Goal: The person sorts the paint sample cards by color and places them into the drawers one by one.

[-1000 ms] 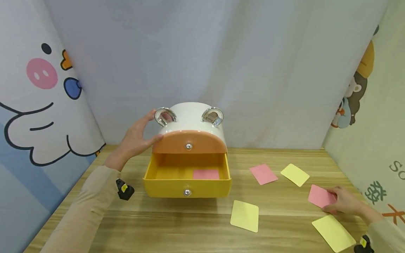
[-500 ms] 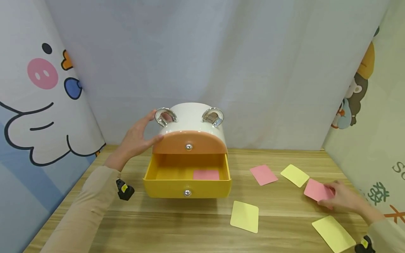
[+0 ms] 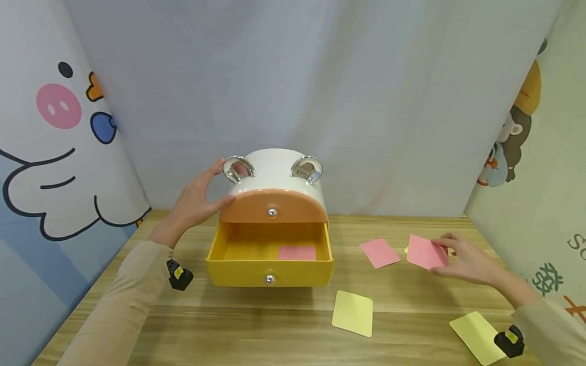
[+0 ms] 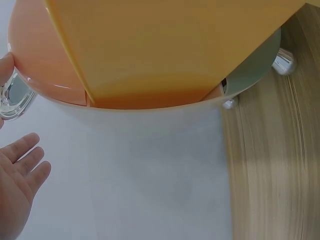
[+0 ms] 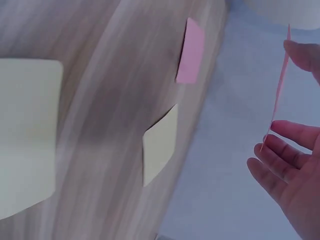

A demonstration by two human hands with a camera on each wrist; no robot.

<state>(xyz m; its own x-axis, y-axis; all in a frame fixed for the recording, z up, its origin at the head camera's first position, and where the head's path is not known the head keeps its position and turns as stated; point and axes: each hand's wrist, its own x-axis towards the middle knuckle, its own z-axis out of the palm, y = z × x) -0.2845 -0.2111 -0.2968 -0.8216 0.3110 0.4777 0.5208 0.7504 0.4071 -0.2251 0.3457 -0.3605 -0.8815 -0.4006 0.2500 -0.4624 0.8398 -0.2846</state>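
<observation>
In the head view a small white chest of drawers [image 3: 274,170] with two silver ear-shaped rings stands in the middle of the table. Its yellow drawer [image 3: 238,273] is pulled out, and a pink card [image 3: 297,253] lies inside. My left hand [image 3: 194,201] rests against the chest's left side, thumb at the edge of the orange upper drawer [image 3: 249,206], other fingers spread and straight. Between thumb and fingertips my right hand [image 3: 469,260] pinches another pink card [image 3: 422,251], raised over the table. The right wrist view shows this held card [image 5: 280,85] edge-on.
Another pink card [image 3: 380,253] lies right of the chest. One yellow card [image 3: 352,312] lies in front, another yellow card [image 3: 476,335] at lower right. A third yellow card [image 5: 160,150] is mostly hidden behind the held card in the head view. Fabric walls [image 3: 389,127] surround the table.
My right hand has lifted the pink card off the table at the right and carried it leftward and back, over a yellow card. The left hand and the drawer stay put.
</observation>
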